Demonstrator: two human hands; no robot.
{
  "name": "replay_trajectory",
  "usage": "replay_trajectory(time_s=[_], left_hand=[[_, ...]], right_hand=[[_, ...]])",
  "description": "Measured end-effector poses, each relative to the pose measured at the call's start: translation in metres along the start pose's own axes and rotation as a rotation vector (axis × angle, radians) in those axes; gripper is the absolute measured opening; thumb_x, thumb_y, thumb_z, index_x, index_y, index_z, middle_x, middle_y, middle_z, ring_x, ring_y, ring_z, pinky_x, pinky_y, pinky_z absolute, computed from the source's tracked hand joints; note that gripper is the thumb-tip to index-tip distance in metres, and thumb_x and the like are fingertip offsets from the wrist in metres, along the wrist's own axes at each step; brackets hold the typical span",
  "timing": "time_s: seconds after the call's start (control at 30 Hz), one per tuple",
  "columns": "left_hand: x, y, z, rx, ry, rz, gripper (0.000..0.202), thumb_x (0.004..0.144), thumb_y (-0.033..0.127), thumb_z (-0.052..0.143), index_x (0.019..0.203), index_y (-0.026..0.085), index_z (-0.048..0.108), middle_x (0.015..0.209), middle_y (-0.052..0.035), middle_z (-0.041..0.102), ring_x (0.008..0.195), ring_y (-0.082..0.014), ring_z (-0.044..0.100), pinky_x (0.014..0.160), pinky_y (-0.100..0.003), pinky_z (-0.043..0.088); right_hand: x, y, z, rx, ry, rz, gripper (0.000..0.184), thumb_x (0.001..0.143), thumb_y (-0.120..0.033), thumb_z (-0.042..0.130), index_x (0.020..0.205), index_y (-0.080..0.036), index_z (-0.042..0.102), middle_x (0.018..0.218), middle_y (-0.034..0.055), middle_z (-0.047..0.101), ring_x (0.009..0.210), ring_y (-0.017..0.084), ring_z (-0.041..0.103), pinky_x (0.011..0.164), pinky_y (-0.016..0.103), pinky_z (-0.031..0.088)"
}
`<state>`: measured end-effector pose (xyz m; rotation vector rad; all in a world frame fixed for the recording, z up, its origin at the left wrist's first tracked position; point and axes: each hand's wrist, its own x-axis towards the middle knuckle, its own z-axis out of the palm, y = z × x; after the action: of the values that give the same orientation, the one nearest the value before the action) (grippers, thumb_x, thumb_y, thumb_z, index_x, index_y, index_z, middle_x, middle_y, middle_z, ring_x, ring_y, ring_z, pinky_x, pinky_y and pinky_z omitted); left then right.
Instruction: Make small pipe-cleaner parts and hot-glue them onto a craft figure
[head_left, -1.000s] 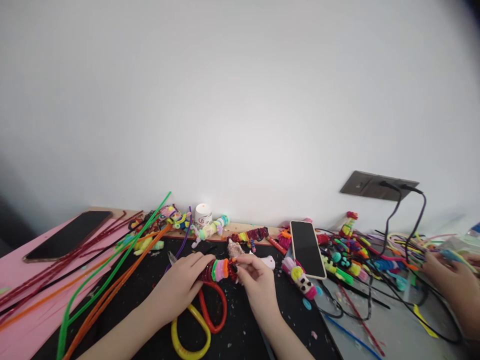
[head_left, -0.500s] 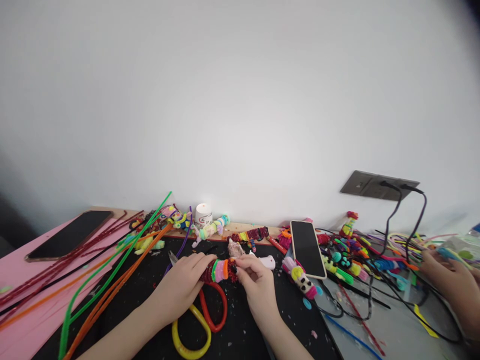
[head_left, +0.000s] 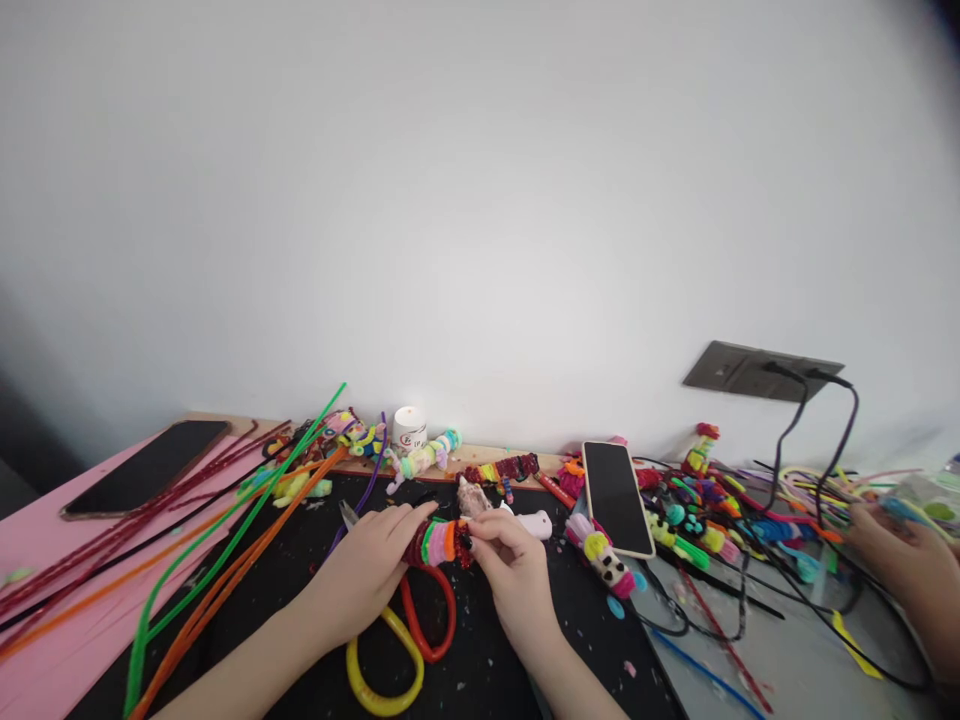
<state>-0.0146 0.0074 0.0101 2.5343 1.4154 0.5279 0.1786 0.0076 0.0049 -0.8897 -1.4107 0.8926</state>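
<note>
My left hand (head_left: 362, 575) is closed round the dark red end of a small pipe-cleaner roll (head_left: 437, 541) banded in green, pink and orange. My right hand (head_left: 512, 562) pinches the roll's other end with its fingertips. Both hands rest low over the black mat (head_left: 300, 560). Just under the roll lie scissors (head_left: 401, 640) with a red and a yellow handle loop. A white tool (head_left: 534, 523) lies just beyond my right hand.
Long green, orange and dark red pipe cleaners (head_left: 225, 545) fan across the left. Phones lie on the pink sheet (head_left: 142, 468) and at centre right (head_left: 615, 497). Finished wrapped figures (head_left: 600, 555), a white jar (head_left: 409, 429) and tangled cables (head_left: 750, 560) crowd the back. Another person's hand (head_left: 900, 565) works at far right.
My right fingers have curled in closer onto the roll's end. Otherwise the hands and the roll stay put; the view shifted slightly.
</note>
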Motion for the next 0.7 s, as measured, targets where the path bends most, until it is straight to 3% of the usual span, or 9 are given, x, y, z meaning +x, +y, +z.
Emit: replay_trajectory(time_s=[0.13,0.27,0.37,0.5,0.7], left_hand=[[0.001,0.000,-0.002,-0.021,0.018,-0.018,0.061,0.075,0.001,0.038,0.133,0.019,0.038,0.124,-0.0097,0.056,0.114,-0.0246,0.049,0.096,-0.040,0.039],[0.002,-0.001,-0.003,-0.054,0.064,-0.044,0.057,0.077,0.004,0.039,0.132,0.020,0.039,0.121,-0.0089,0.057,0.112,-0.0235,0.051,0.094,-0.039,0.041],[0.003,-0.001,-0.002,-0.053,0.075,-0.041,0.056,0.077,0.004,0.038,0.131,0.019,0.039,0.120,-0.0092,0.058,0.111,-0.0240,0.052,0.094,-0.040,0.041],[0.002,0.000,0.000,-0.042,0.083,-0.014,0.057,0.077,0.004,0.039,0.132,0.019,0.038,0.123,-0.0094,0.057,0.113,-0.0245,0.050,0.095,-0.041,0.040],[0.000,0.001,0.002,-0.038,0.073,-0.003,0.059,0.077,0.004,0.038,0.134,0.020,0.035,0.127,-0.0088,0.055,0.117,-0.0245,0.048,0.097,-0.041,0.039]], right_hand=[[-0.001,0.002,-0.001,-0.074,-0.022,-0.004,0.014,0.079,-0.013,0.055,0.087,-0.017,0.066,0.087,0.0079,0.061,0.079,0.020,0.060,0.066,0.031,0.051],[-0.004,0.001,-0.004,-0.203,-0.076,0.009,0.021,0.086,-0.020,0.046,0.104,-0.016,0.057,0.084,0.0066,0.060,0.066,0.017,0.056,0.055,0.028,0.049],[-0.008,-0.005,-0.005,-0.457,-0.199,-0.052,0.017,0.087,-0.019,0.045,0.101,-0.017,0.054,0.086,0.0065,0.062,0.071,0.019,0.057,0.065,0.031,0.048],[-0.008,-0.010,-0.003,-0.754,-0.255,-0.096,0.019,0.088,-0.017,0.040,0.101,-0.017,0.053,0.090,0.0098,0.062,0.083,0.025,0.057,0.072,0.037,0.047],[-0.009,-0.007,-0.001,-0.764,-0.246,-0.112,0.024,0.089,-0.015,0.033,0.102,-0.017,0.054,0.089,0.0102,0.064,0.081,0.024,0.061,0.069,0.034,0.050]])
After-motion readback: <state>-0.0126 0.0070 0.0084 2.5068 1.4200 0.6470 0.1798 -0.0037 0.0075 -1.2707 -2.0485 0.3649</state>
